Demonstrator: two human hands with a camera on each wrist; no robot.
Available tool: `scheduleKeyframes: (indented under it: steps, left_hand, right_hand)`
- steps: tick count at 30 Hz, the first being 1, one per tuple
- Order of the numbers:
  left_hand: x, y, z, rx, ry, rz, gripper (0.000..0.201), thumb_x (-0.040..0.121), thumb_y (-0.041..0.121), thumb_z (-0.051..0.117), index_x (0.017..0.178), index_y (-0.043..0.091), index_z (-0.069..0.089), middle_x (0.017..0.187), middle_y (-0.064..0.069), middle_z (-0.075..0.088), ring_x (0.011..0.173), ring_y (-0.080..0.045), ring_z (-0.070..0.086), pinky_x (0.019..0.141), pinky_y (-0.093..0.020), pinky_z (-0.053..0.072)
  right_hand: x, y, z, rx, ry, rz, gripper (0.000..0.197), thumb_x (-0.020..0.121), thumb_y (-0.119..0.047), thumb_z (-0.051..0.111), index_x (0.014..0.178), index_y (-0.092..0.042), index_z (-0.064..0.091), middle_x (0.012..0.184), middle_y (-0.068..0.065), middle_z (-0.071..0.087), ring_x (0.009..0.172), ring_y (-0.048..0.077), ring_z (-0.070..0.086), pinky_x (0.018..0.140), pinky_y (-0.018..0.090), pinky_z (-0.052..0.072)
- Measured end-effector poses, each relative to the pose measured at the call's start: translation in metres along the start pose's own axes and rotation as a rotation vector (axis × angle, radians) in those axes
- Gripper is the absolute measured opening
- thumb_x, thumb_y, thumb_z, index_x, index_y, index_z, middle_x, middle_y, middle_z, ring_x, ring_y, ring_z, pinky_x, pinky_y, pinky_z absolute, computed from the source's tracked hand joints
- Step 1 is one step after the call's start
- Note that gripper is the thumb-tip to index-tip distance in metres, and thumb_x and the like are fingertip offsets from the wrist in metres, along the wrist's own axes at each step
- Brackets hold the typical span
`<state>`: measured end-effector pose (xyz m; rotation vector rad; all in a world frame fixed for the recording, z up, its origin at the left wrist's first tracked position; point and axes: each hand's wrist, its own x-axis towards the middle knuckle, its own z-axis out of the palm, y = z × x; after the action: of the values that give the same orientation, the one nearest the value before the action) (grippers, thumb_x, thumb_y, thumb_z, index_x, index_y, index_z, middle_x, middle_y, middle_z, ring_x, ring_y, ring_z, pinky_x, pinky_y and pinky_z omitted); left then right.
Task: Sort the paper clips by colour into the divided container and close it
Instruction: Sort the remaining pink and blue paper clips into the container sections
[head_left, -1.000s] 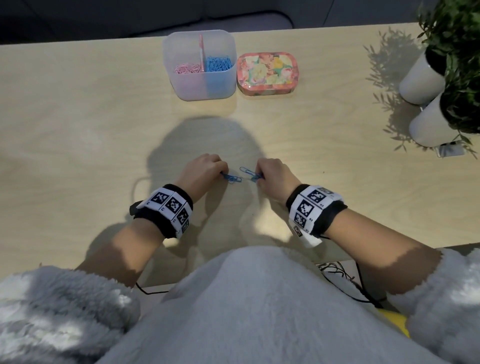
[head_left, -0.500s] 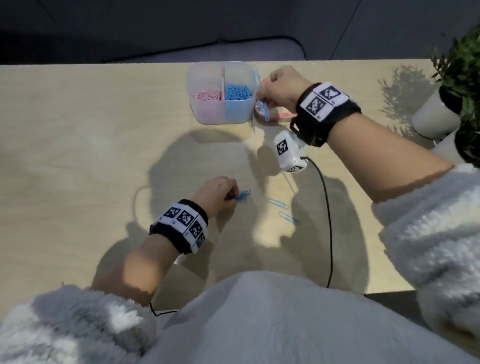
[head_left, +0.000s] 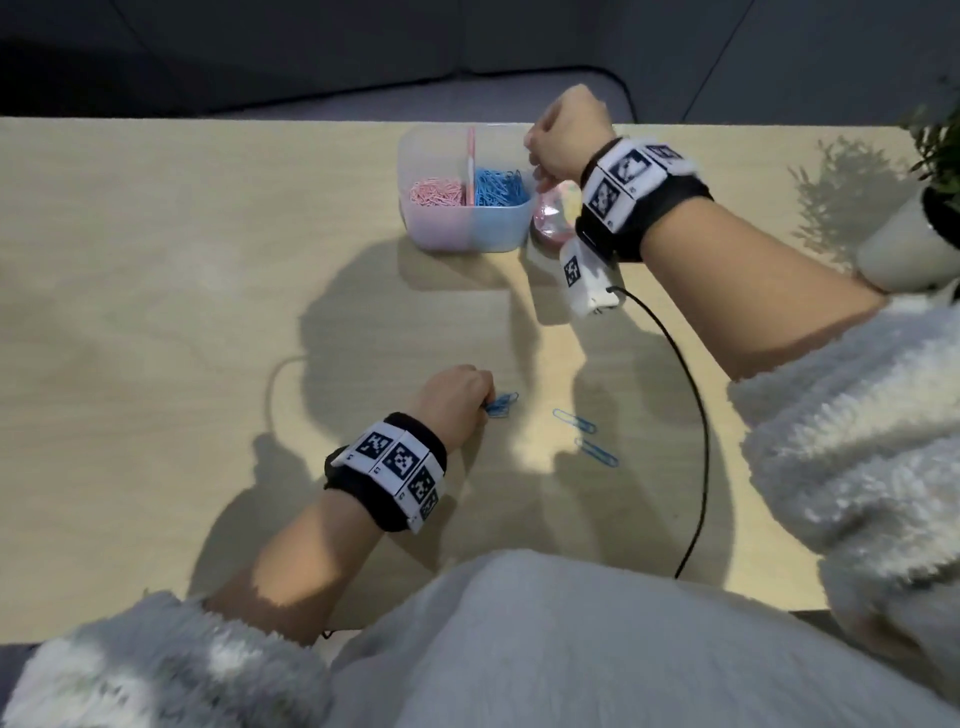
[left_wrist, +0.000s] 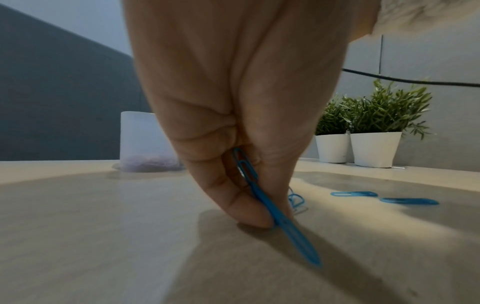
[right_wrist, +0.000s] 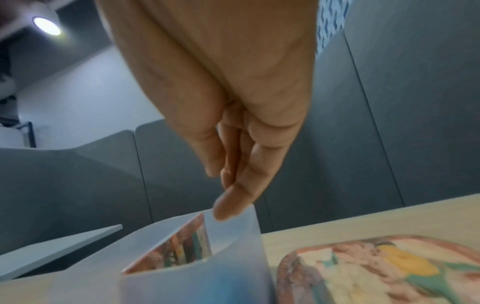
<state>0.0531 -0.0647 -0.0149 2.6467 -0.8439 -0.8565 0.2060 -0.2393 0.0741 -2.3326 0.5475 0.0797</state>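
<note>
The translucent divided container (head_left: 467, 231) stands open at the table's far side, with pink clips (head_left: 436, 191) left of the divider and blue clips (head_left: 498, 188) right of it. Its floral lid (head_left: 558, 213) lies beside it on the right, partly under my right wrist. My right hand (head_left: 563, 140) hangs over the container's right rim (right_wrist: 233, 232); in the right wrist view its fingers (right_wrist: 246, 185) point down, nearly straight, and nothing shows between them. My left hand (head_left: 457, 395) rests near the table's front and pinches a few blue clips (left_wrist: 280, 214). Two loose blue clips (head_left: 574, 420) (head_left: 596, 451) lie to its right.
White pots with green plants (head_left: 904, 244) (left_wrist: 374, 148) stand at the far right. A black cable (head_left: 696, 415) runs from the white wrist camera (head_left: 584, 280) across the table to its front edge. A grey sofa back lies beyond the far edge.
My right hand left the front of the table carrying blue clips, reached the container's right rim, and now shows none. My left hand stays put, still pinching blue clips.
</note>
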Motion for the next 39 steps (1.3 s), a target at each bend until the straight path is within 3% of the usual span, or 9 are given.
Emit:
scheduleKeyframes:
  steps: [2, 5, 10, 13, 16, 20, 27, 32, 39]
  left_hand:
    - [0.001, 0.001, 0.001, 0.040, 0.005, 0.013, 0.020, 0.090, 0.006, 0.048, 0.109, 0.003, 0.056, 0.113, -0.016, 0.057, 0.102, -0.032, 0.055, 0.084, -0.035, 0.041]
    - [0.001, 0.002, 0.005, 0.093, 0.019, 0.025, 0.019, 0.092, 0.005, 0.046, 0.108, 0.003, 0.055, 0.112, -0.017, 0.056, 0.100, -0.032, 0.056, 0.083, -0.036, 0.043]
    - [-0.001, 0.005, 0.009, 0.126, 0.037, 0.014, 0.017, 0.092, 0.004, 0.046, 0.107, 0.002, 0.054, 0.111, -0.017, 0.056, 0.099, -0.032, 0.056, 0.082, -0.036, 0.043]
    - [-0.003, 0.004, 0.009, 0.084, 0.038, 0.012, 0.017, 0.091, 0.004, 0.048, 0.106, 0.002, 0.055, 0.112, -0.017, 0.056, 0.101, -0.032, 0.055, 0.082, -0.035, 0.042]
    - [-0.004, 0.003, 0.003, 0.004, 0.035, -0.008, 0.019, 0.088, 0.007, 0.053, 0.106, 0.003, 0.057, 0.112, -0.016, 0.057, 0.103, -0.031, 0.053, 0.083, -0.032, 0.039]
    - [0.001, -0.001, -0.022, -0.190, 0.104, -0.035, 0.017, 0.085, 0.005, 0.059, 0.102, 0.002, 0.061, 0.108, -0.016, 0.063, 0.093, -0.027, 0.058, 0.079, -0.027, 0.040]
    - [0.057, 0.004, -0.115, -0.565, 0.422, -0.087, 0.017, 0.079, 0.003, 0.065, 0.073, 0.017, 0.057, 0.080, -0.008, 0.058, 0.058, -0.010, 0.059, 0.060, -0.023, 0.054]
    - [0.109, 0.003, -0.148, -0.664, 0.625, -0.213, 0.023, 0.076, 0.009, 0.065, 0.064, 0.023, 0.051, 0.083, -0.007, 0.060, 0.085, -0.027, 0.065, 0.081, -0.042, 0.056]
    - [0.140, 0.003, -0.147, -0.493, 0.618, -0.322, 0.008, 0.079, 0.015, 0.069, 0.082, 0.016, 0.061, 0.111, -0.010, 0.065, 0.102, -0.025, 0.063, 0.087, -0.030, 0.050]
  right_hand:
    - [-0.028, 0.023, -0.008, -0.046, 0.024, -0.085, 0.021, 0.088, -0.013, 0.051, 0.089, 0.002, 0.066, 0.090, 0.015, 0.069, 0.082, 0.026, 0.066, 0.077, 0.037, 0.055]
    - [-0.098, 0.076, -0.006, -0.229, -0.320, -0.163, 0.012, 0.083, -0.011, 0.059, 0.082, -0.001, 0.065, 0.078, 0.013, 0.066, 0.061, 0.011, 0.061, 0.057, 0.026, 0.049]
    - [-0.175, 0.167, 0.017, -0.318, -0.664, -0.236, 0.043, 0.060, -0.021, 0.081, 0.092, -0.020, 0.051, 0.087, 0.000, 0.047, 0.080, 0.023, 0.050, 0.071, 0.037, 0.042]
    - [-0.191, 0.188, 0.026, -0.317, -0.556, -0.316, 0.049, 0.064, -0.020, 0.079, 0.106, -0.015, 0.052, 0.094, -0.002, 0.044, 0.087, 0.023, 0.049, 0.075, 0.037, 0.044]
    - [-0.192, 0.189, 0.031, -0.199, -0.424, -0.269, 0.024, 0.070, -0.010, 0.073, 0.081, -0.020, 0.055, 0.081, 0.000, 0.051, 0.076, 0.025, 0.052, 0.073, 0.037, 0.045]
    - [-0.195, 0.183, 0.036, -0.208, -0.418, -0.153, 0.025, 0.076, -0.006, 0.065, 0.067, -0.021, 0.049, 0.061, -0.007, 0.049, 0.066, 0.023, 0.048, 0.063, 0.029, 0.037]
    - [-0.198, 0.168, 0.037, -0.373, -0.447, -0.202, 0.008, 0.082, -0.003, 0.052, 0.081, -0.009, 0.057, 0.094, 0.014, 0.061, 0.090, 0.031, 0.055, 0.072, 0.037, 0.043]
    - [-0.199, 0.173, 0.036, -0.342, -0.461, -0.207, 0.010, 0.081, -0.004, 0.049, 0.082, -0.014, 0.049, 0.090, 0.012, 0.062, 0.083, 0.033, 0.057, 0.071, 0.039, 0.046]
    - [-0.196, 0.179, 0.038, -0.331, -0.479, -0.235, 0.010, 0.082, -0.002, 0.049, 0.089, -0.010, 0.052, 0.095, 0.010, 0.059, 0.088, 0.031, 0.055, 0.074, 0.038, 0.046]
